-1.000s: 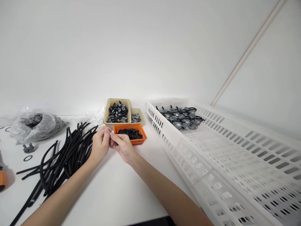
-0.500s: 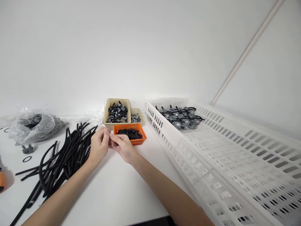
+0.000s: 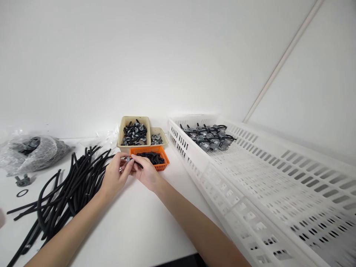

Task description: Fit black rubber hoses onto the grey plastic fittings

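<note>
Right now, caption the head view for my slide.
Left hand and right hand hold small grey and black parts near an orange slotted basket and black tubes.

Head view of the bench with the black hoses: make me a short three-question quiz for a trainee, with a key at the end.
1. True or false: the black hoses lie to the left of the orange basket.
2. Where do the clustered grey parts with black loops sit? A: the orange basket. B: the white crate. C: a cardboard box.
3. Fill in the colour: the small part pinched by the left hand looks ____.

Key: 1 true; 2 B; 3 grey.
</note>
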